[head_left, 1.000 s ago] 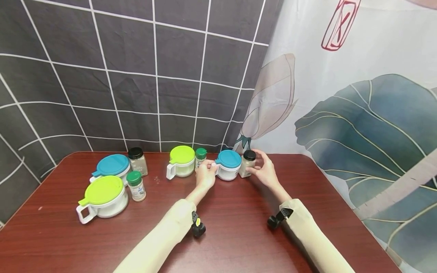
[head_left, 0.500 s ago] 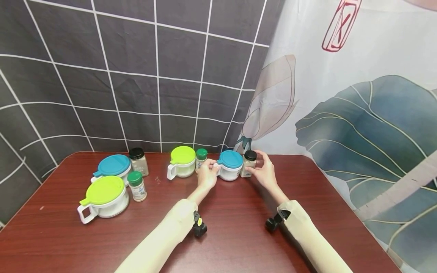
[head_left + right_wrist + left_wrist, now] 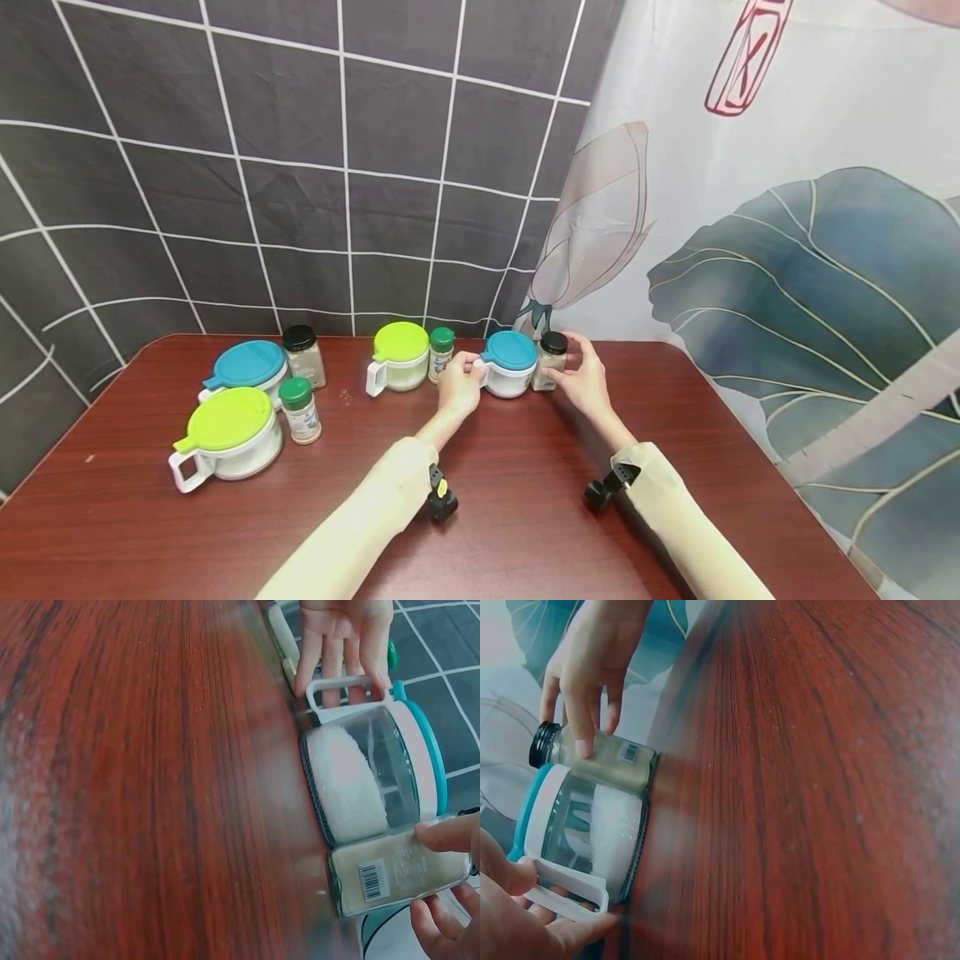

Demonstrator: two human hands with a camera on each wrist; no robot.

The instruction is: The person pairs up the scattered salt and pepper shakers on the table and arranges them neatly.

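Note:
My left hand point(image 3: 459, 387) pinches the white handle point(image 3: 570, 885) of a clear jar point(image 3: 352, 780) with a blue lid point(image 3: 512, 350). White granules fill part of that jar. My right hand point(image 3: 585, 379) holds a square spice jar point(image 3: 397, 870) by its sides, thumb on one face and fingers on the other. This spice jar has a black lid point(image 3: 553, 342), pale contents and a barcode label. Both jars stand upright side by side, right against each other, near the table's back edge.
Left of my left hand stand a green-capped shaker point(image 3: 441, 358) and a lime-lidded jar point(image 3: 401, 343). Farther left are a larger lime-lidded pot point(image 3: 228, 421), a blue-lidded pot point(image 3: 249, 362), another green-capped shaker point(image 3: 302, 412) and a black-lidded spice jar point(image 3: 303, 358). Curtains hang behind the table point(image 3: 517, 517).
The blue-lidded jar and the black-lidded spice jar beside it have shifted slightly to the right, along with my left hand. The other containers stay in place.

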